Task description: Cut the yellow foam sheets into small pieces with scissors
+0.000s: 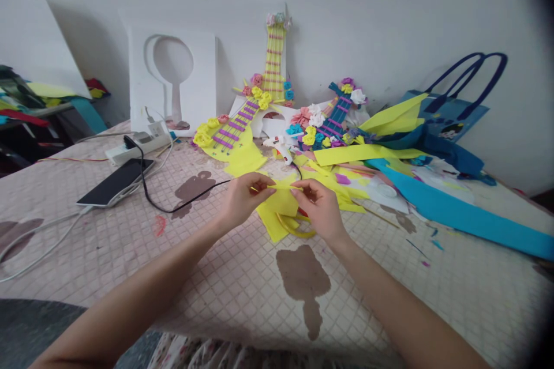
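Observation:
My left hand [247, 197] and my right hand [319, 205] are closed in pinches a short way apart. Stretched between their fingertips is a narrow yellow crepe paper strip [283, 187]. Below it lies a larger piece of yellow crepe paper [273, 225] on the table. Scissors with yellow handles [303, 234] rest beneath my right hand, their blades hidden. Just beyond my hands, a white hot glue gun [281, 149] lies on the table with its dark cord.
Decorated guitar shapes [238, 127] with paper flowers lean at the back. Blue strips [459, 207] and scraps cover the right. A phone [116, 181], cables and a power strip [138, 144] lie left. A blue bag [467, 109] stands back right.

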